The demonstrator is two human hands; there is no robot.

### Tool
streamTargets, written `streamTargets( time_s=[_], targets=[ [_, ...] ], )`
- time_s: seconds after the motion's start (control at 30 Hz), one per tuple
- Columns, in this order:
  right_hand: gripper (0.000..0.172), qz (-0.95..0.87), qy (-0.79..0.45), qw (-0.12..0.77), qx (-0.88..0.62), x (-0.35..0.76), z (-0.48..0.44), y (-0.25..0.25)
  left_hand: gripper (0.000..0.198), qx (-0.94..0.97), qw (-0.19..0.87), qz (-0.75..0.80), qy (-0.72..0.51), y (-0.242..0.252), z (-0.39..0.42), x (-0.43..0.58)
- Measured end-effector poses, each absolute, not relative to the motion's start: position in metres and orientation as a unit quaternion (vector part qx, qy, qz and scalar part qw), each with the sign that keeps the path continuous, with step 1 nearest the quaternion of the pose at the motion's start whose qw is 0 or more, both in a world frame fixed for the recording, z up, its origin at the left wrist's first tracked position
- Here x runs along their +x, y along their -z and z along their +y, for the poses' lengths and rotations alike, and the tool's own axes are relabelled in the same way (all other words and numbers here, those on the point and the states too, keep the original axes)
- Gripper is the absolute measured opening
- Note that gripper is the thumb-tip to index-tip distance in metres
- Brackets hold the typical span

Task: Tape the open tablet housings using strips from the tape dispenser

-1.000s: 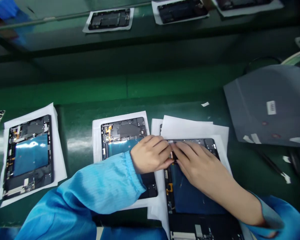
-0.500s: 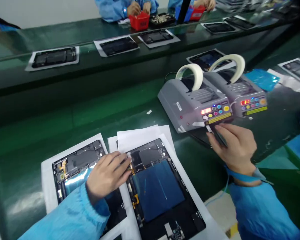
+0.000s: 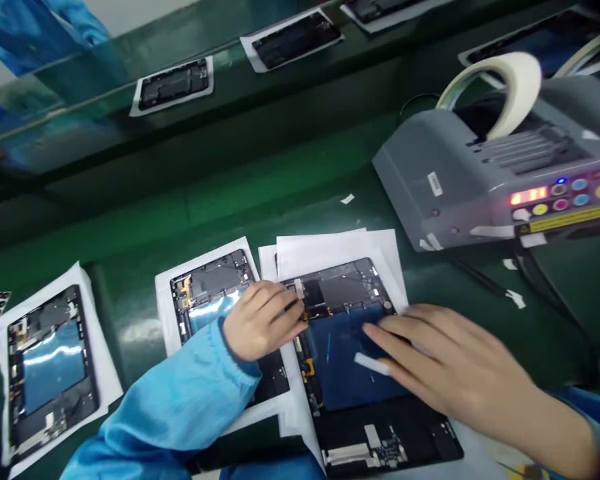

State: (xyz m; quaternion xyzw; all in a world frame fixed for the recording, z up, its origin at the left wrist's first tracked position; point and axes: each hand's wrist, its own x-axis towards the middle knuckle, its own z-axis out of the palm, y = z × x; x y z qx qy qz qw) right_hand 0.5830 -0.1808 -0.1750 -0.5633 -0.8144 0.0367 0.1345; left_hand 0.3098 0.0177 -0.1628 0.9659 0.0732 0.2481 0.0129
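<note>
An opened tablet body [image 3: 353,363] with a blue battery lies on white paper sheets in front of me. My left hand [image 3: 263,323] rests on its upper left edge, fingers curled and pressing near an orange flex connector. My right hand [image 3: 445,363] hovers over the battery's right side, blurred by motion, with a short white strip of tape [image 3: 373,363] at its fingertips.
Two more opened tablets on paper lie to the left [image 3: 215,300] [image 3: 50,370]. A grey tape dispenser [image 3: 485,177] with a tape roll and lit buttons stands at the right, cables beside it. Further tablets sit on the raised green conveyor [image 3: 173,83] behind.
My right hand has come back from the tape dispenser to the tablet, carrying a white tape strip. The view swung back left and down. My left hand stayed on the tablet's edge.
</note>
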Motion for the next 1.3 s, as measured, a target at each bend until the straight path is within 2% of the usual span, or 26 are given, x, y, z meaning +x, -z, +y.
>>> streamTargets(
  time_s=[0.07, 0.17, 0.43, 0.6, 0.8, 1.3],
  targets=[
    [0.044, -0.85, -0.024, 0.099, -0.516, 0.548, -0.151, 0.172, 0.019, 0.965, 0.044, 0.049, -0.253, 0.165, 0.014, 0.307],
    [0.044, -0.855, 0.001, 0.1, -0.508, 0.523, -0.116, 0.168, 0.024, 0.968, 0.077, 0.027, -0.239, 0.168, 0.009, 0.303],
    [0.052, -0.86, 0.011, 0.073, -0.504, 0.523, -0.101, 0.169, 0.029, 0.975, 0.055, 0.023, -0.212, 0.177, 0.005, 0.298],
    [0.052, -0.86, 0.005, 0.082, -0.504, 0.522, -0.092, 0.17, 0.032, 0.981, 0.081, 0.027, -0.176, 0.18, 0.006, 0.297],
    [0.045, -0.862, 0.004, 0.117, -0.493, 0.526, -0.105, 0.168, 0.034, 0.975, 0.127, 0.037, -0.18, 0.181, 0.011, 0.298],
    [0.046, -0.85, -0.06, 0.134, -0.506, 0.522, -0.103, 0.174, 0.03, 0.985, 0.057, 0.042, -0.158, 0.181, 0.009, 0.292]
  ],
)
